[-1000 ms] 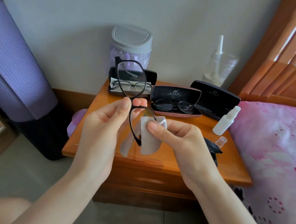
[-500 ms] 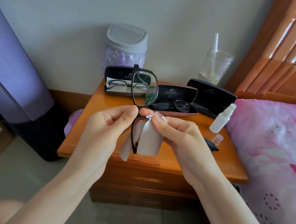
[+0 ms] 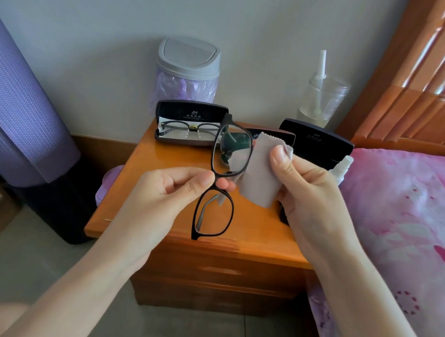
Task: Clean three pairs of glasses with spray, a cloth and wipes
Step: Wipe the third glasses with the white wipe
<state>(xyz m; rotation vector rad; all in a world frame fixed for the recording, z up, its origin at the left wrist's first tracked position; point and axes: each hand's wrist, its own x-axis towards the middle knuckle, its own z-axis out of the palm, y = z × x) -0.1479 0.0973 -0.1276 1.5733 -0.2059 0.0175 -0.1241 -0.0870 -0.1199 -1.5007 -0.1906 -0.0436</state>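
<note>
Bed [image 3: 411, 207]: abuts the table's right side.

Table [image 3: 163, 169]: carries the working kit.

Swing-lid bin [image 3: 189, 60]: at the table's rear, against the wall, probably for spent wipes.

Open case [image 3: 190, 124]: at the table's rear left, with a thin-rimmed pair lying inside, awaiting or past its turn; I cannot tell which.

Left hand [image 3: 161, 198]: above the table's front edge. Thumb and forefinger pinch the black glasses [image 3: 213, 213] at the bridge. This stands the frame on end, keeps fingers off the lenses and presents the upper lens.

Right hand [image 3: 311, 198]: above the table's right side. The thumb clamps the grey cloth [image 3: 262, 171] against the fingers, just behind that lens. Contact is unclear.

Spray bottle [image 3: 344, 166]: at the table's right edge, within reach.

Judgement: the first pair is mid-wipe.
</note>
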